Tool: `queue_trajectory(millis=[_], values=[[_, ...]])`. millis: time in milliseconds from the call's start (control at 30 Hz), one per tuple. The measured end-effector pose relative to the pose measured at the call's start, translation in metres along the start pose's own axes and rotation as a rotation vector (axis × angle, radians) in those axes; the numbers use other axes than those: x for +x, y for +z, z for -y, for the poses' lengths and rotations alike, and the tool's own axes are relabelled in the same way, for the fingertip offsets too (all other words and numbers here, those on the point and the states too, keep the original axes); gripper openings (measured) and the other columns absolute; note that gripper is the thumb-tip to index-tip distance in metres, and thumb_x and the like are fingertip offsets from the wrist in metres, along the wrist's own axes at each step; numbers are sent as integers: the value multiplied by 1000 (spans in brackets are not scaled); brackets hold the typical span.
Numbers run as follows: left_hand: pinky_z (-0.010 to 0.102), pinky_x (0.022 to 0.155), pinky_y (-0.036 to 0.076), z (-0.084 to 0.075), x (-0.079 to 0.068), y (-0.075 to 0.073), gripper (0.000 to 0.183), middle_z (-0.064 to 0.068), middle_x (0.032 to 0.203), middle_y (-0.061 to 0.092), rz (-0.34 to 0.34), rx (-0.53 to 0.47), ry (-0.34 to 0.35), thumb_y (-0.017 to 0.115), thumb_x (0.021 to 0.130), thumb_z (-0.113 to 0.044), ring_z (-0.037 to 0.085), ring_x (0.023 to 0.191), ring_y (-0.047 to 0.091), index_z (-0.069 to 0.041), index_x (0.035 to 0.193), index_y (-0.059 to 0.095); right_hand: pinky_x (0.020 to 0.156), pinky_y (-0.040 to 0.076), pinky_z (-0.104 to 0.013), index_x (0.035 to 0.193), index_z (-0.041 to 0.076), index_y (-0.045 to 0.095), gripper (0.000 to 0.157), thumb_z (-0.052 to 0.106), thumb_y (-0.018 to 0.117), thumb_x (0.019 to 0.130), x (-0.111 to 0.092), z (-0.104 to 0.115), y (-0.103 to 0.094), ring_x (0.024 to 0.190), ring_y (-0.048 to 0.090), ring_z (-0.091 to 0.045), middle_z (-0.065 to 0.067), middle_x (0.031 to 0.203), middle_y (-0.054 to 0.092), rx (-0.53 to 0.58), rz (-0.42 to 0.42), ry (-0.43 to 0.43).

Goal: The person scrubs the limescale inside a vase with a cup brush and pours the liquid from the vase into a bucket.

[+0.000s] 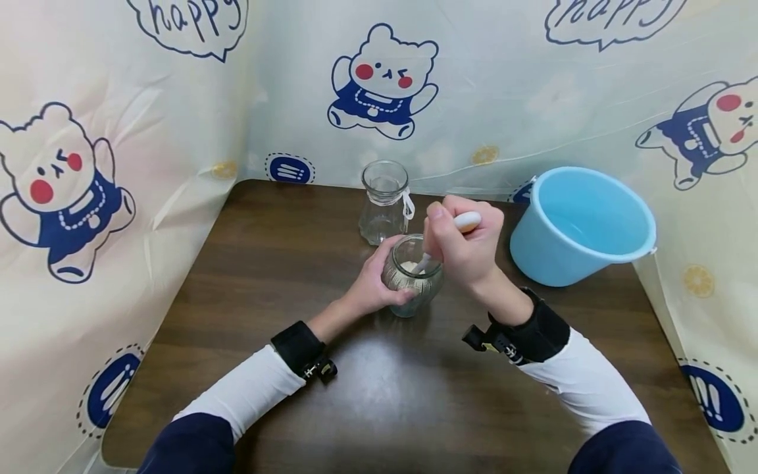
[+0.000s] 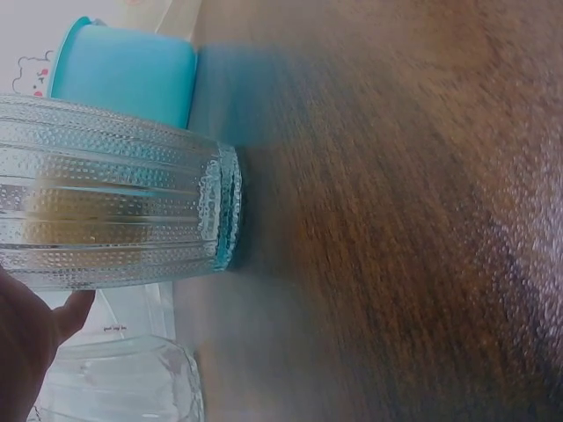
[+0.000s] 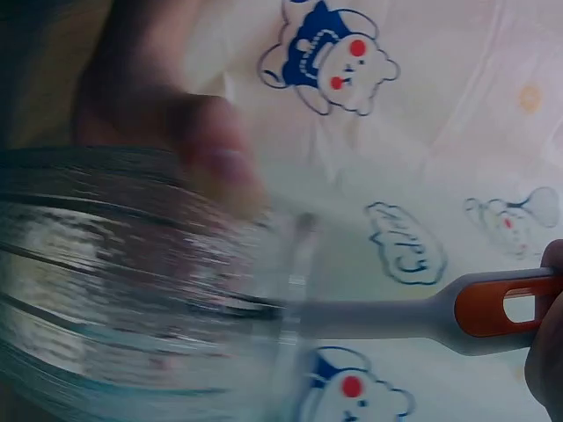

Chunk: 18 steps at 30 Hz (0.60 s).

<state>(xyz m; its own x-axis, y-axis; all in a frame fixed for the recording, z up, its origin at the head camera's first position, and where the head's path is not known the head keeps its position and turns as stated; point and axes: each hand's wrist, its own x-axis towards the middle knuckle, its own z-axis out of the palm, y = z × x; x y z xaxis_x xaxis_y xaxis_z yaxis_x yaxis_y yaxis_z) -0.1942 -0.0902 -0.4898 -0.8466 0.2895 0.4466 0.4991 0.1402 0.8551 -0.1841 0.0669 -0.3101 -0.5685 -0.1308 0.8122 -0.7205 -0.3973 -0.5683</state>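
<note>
My left hand (image 1: 379, 280) holds the side of a ribbed glass jar (image 1: 422, 296), which stands upright on the table. In my right fist (image 1: 464, 247) is the handle of a bottle brush (image 1: 468, 222), white and grey with an orange part. The right wrist view shows the brush's grey neck and orange inset (image 3: 482, 308), with its shaft passing through the jar's mouth. A pale, yellowish head shows blurrily through the jar's glass (image 2: 185, 176) in the left wrist view. Just behind the jar stands a second glass jar (image 1: 381, 224) with a white ribbon at its neck.
A light blue bucket (image 1: 535, 247) stands at the back right of the dark wooden table (image 1: 260, 276). Curtains printed with cartoon bears (image 1: 381, 82) surround the table at the back and both sides.
</note>
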Motion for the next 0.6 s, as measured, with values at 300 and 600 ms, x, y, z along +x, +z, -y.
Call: queue_trajectory(millis=[300,600], values=[[45,110,44,-3,-1,-2,94,17,141,59,11,10,-11,87,65,-26,33,127,57,-6,148,46,39,31,-25,53,4,38,43,2,51,93,21,28,-1,36,36,-12,-1,43,37,-42,5,-16],[47,107,46,-3,-3,-3,95,16,139,61,9,45,-7,82,70,-48,32,123,59,-7,147,46,37,35,-30,55,6,45,47,15,54,101,15,18,-7,37,42,-16,0,45,44,-187,80,203]])
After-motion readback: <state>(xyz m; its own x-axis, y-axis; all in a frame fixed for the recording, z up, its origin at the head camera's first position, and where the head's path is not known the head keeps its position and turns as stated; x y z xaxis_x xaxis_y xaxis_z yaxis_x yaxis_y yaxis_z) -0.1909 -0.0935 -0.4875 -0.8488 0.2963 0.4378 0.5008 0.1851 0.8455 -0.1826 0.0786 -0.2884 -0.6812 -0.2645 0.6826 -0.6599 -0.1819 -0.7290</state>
